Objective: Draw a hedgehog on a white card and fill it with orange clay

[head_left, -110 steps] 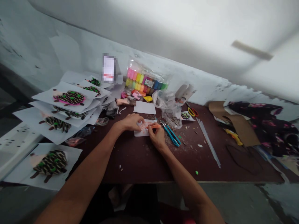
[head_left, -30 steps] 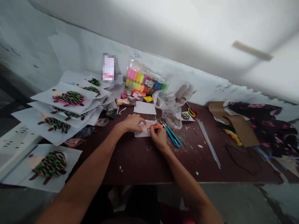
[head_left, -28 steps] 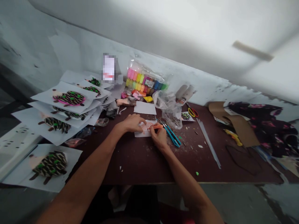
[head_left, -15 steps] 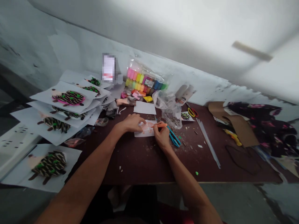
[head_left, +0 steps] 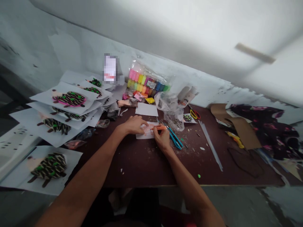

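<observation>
A small white card [head_left: 139,136] with an orange outline drawing on it lies on the dark red-brown table. My left hand [head_left: 135,125] rests over the card's left side, thumb and fingers apart and bent down onto the paper. In my right hand [head_left: 163,138] is an orange pen [head_left: 161,128], gripped between thumb and fingers, its tip at the drawing. The hand hides the card's right edge. Close to the right of that hand are blue-handled pliers [head_left: 175,140]. A blank white sheet [head_left: 146,109] lies just behind the card.
Stacked papers with hedgehog pictures [head_left: 69,99] fill the left side. Behind stand a bag of colored clay [head_left: 148,82] and a clear plastic bag [head_left: 168,104]. Rightward are scissors [head_left: 194,114], glue sticks [head_left: 211,146], a yellow glue gun [head_left: 235,138], cardboard [head_left: 246,132] and dark flowered cloth [head_left: 262,126].
My right hand has shifted slightly left with the orange pen, and more orange lines appear on the drawing. My left hand stays in place on the card.
</observation>
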A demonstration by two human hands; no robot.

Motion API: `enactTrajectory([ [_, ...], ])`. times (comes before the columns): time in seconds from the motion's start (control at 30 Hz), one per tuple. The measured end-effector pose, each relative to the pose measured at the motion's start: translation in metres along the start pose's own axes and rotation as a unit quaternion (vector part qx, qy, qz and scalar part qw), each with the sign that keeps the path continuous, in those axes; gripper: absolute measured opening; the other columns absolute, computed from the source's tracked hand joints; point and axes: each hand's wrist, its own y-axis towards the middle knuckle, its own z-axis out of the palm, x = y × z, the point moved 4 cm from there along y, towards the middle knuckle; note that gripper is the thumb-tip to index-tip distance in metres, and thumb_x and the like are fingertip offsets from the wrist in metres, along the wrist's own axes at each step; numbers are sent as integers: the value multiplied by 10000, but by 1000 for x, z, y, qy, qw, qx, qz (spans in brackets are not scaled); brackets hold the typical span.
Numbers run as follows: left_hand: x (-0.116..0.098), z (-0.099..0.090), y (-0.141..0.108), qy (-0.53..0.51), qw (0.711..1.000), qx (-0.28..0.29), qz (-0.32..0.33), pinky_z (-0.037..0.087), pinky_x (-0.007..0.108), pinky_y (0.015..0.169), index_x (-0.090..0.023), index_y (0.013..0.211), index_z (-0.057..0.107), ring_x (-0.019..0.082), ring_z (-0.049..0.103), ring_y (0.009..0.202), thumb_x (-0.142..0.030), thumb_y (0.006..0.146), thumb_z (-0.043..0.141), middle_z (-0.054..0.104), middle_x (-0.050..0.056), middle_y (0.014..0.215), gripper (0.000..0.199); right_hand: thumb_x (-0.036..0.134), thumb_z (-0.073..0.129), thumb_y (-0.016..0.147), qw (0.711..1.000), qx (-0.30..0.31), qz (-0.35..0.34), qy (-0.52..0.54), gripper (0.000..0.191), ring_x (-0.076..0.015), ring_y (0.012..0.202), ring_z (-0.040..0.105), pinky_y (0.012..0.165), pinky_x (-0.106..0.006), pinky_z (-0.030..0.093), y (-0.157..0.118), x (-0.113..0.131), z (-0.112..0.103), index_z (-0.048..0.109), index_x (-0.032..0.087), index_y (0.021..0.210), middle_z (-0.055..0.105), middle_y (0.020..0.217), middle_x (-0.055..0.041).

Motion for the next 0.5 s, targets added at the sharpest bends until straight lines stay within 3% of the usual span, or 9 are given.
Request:
enactTrajectory([
  [0.5, 3, 4, 3, -5, 1000, -21, 2, 399, 478, 995, -333, 1253, 672, 336, 539, 1150, -411, 741, 635, 614, 93, 1160, 519, 412, 463, 837, 999, 0, 13, -43, 262, -177, 563, 582, 566, -268, 390, 0, -2, 0, 596, 202, 755, 643, 646, -34],
])
